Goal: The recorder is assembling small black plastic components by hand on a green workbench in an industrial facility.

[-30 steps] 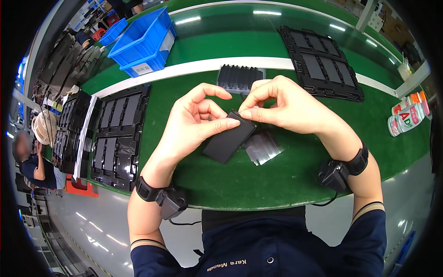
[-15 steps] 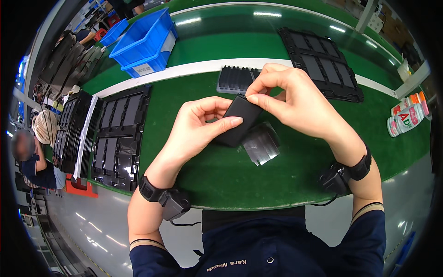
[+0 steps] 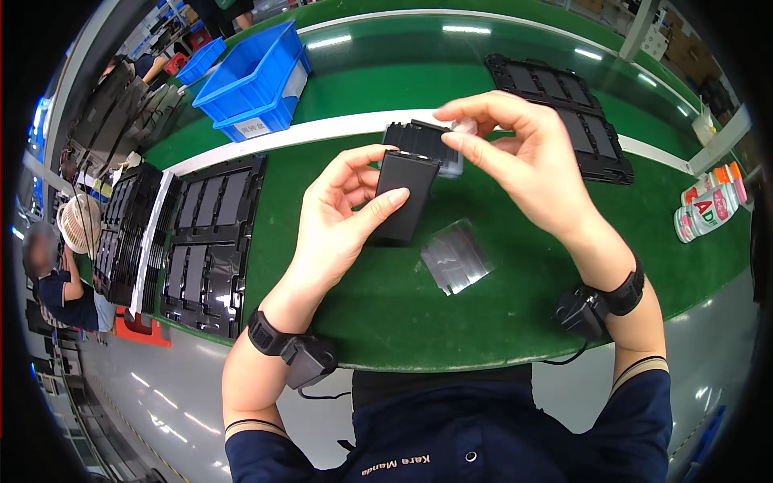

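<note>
My left hand [image 3: 338, 213] is closed round a flat black rectangular case [image 3: 405, 201], thumb on its front face. The case stands tilted above the table, its narrow top end showing a thin pale line. Above and right of that end, my right hand [image 3: 527, 149] pinches a thin black strip [image 3: 428, 125], like an end cap, apart from the case. A small whitish bit shows between the right fingers; I cannot make out what it is. Below the hands lies a clear plastic pouch [image 3: 456, 256]. Behind them, partly covered, sits a ribbed black block [image 3: 445, 153].
Black trays with grey rectangular inserts [image 3: 205, 241] lie at the left, beside stacked trays [image 3: 121, 233]. Another such tray [image 3: 592, 133] rests across the white rail [image 3: 338, 125] at the back right. Blue bins [image 3: 254, 80] stand back left, bottles [image 3: 708, 205] far right. A person [image 3: 64, 282] sits far left.
The right hand has moved up and away from the case, with the thin black strip now apart from it. The left hand has shifted slightly left and turned the case more upright.
</note>
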Available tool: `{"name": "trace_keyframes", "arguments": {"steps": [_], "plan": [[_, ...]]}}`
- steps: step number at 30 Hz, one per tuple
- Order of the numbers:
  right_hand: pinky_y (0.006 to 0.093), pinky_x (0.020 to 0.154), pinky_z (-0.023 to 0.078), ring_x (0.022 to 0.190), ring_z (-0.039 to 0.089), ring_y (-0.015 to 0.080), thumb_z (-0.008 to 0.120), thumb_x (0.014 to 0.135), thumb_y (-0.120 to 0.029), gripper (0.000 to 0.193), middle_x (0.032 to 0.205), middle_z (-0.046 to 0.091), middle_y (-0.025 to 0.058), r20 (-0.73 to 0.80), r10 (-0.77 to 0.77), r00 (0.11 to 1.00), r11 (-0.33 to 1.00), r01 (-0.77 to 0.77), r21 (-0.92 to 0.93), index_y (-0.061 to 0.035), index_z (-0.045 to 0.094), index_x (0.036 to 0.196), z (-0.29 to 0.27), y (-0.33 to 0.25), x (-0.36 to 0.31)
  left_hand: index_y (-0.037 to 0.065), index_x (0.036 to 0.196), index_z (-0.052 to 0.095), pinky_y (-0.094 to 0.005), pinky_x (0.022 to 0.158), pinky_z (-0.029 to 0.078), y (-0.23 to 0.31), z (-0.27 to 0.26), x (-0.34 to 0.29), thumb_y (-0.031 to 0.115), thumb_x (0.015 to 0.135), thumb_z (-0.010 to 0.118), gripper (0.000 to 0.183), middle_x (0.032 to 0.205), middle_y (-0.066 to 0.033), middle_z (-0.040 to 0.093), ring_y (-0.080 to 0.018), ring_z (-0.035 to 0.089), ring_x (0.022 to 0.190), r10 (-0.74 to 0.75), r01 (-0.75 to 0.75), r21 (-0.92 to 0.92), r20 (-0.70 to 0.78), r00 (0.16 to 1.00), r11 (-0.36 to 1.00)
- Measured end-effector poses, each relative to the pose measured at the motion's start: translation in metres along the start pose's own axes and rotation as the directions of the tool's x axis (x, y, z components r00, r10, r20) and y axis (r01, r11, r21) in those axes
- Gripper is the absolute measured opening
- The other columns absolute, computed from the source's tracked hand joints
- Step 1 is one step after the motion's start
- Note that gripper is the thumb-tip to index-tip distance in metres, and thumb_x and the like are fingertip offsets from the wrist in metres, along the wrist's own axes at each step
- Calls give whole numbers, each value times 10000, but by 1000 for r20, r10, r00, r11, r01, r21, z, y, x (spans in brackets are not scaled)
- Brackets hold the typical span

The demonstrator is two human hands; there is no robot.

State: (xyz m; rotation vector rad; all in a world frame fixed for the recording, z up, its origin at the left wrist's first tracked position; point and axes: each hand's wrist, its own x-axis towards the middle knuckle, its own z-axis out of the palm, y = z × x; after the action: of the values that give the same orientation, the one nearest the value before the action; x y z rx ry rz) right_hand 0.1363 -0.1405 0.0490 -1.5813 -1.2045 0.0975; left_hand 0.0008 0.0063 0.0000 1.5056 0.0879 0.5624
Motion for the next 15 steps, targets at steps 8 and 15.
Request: {"name": "trace_keyframes", "arguments": {"steps": [8, 15], "plan": [[246, 657, 450, 737, 558, 117, 657, 769, -82, 111, 784, 594, 46, -50, 63, 997, 985, -54, 163, -18, 672, 858, 21, 6, -11, 32, 1185, 522, -222, 728, 461, -1, 0, -1, 4, 780, 651, 426, 864, -36, 620, -79, 568, 779, 56, -55, 105, -7, 998, 993], [252, 689, 430, 752, 531, 122, 680, 759, -113, 108, 779, 579, 32, -131, 106, 986, 959, -67, 274, -33, 690, 831, 32, 12, -14, 33, 1176, 532, -223, 722, 460, 2, 0, -3, 7, 782, 650, 413, 841, -30, 619, -76, 561, 765, 77, -76, 111, -3, 997, 991]]}}
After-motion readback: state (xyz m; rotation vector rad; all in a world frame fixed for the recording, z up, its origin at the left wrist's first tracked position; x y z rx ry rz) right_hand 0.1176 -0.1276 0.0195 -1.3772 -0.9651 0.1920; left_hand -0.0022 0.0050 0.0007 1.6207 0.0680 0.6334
